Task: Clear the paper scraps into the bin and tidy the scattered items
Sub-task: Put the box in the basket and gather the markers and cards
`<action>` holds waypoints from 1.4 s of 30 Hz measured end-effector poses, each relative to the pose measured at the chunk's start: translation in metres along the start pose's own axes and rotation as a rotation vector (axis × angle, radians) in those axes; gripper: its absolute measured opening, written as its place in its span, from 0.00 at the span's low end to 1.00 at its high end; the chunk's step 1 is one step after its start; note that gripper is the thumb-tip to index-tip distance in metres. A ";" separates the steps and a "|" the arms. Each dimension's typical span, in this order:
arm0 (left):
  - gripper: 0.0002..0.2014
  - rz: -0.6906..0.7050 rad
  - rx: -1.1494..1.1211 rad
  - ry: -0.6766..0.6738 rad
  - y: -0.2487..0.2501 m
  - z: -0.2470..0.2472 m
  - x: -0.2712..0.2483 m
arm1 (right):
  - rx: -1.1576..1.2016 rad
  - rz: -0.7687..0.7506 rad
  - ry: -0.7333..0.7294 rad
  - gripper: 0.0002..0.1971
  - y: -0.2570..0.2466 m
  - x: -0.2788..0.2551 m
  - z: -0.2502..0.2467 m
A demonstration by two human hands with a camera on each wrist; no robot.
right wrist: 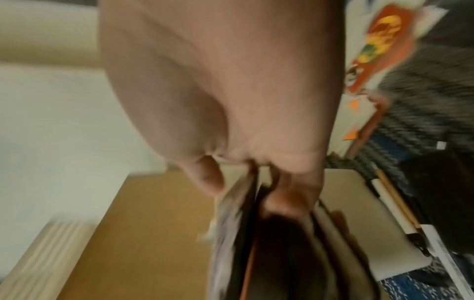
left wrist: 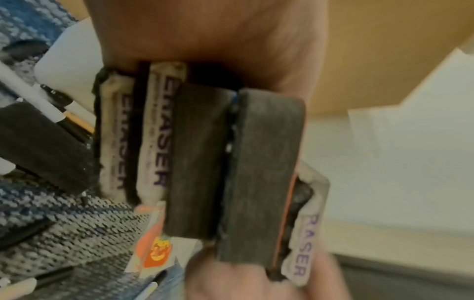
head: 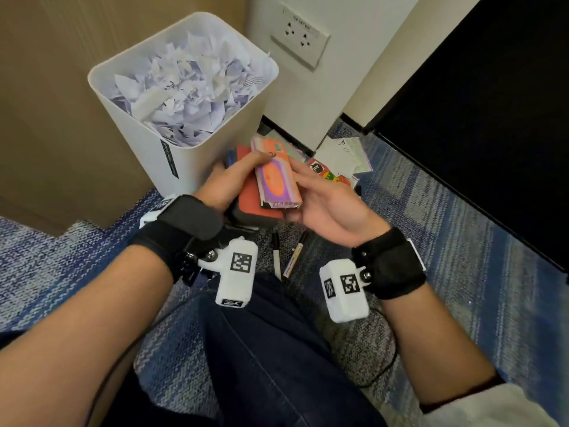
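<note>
Both hands grip one stack of erasers (head: 271, 186) above the carpet (head: 462, 229): left hand (head: 229, 183) clasping it, right hand (head: 323, 198) pinching the top one. Light, stiff, likely to slide apart; squeeze the long sides. Beyond stands the bin (head: 172, 140), full of paper scraps (head: 184, 90).

Blue-grey carpet (head: 462, 229) (patterned) meets white wall (head: 354, 72) with socket (head: 300, 38).

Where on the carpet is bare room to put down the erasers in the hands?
Bare carpet lies right of the two markers, toward the dark cabinet. Crowded: papers and cards by the bin, under the eraser stack.
</note>
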State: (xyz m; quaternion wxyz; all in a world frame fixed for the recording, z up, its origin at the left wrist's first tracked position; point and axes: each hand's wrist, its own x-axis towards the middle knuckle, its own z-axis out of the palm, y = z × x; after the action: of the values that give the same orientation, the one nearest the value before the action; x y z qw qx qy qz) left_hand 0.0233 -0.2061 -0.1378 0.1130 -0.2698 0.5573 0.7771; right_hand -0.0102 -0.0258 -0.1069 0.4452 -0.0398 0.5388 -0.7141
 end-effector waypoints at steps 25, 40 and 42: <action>0.19 -0.145 -0.029 -0.280 0.020 -0.008 -0.016 | -1.477 0.010 0.090 0.27 0.144 0.083 -0.075; 0.23 -0.155 -0.062 -0.306 0.021 -0.015 -0.009 | -0.290 0.206 0.458 0.12 0.118 -0.008 -0.124; 0.23 -0.168 -0.018 -0.295 0.018 -0.014 -0.010 | -0.142 0.125 0.492 0.14 0.122 -0.012 -0.120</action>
State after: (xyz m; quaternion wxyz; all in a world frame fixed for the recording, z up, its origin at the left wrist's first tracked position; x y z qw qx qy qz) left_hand 0.0268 -0.2244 -0.1210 0.2558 -0.1996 0.5032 0.8010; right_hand 0.0051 0.0674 -0.2494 0.3401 0.1373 0.6811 -0.6337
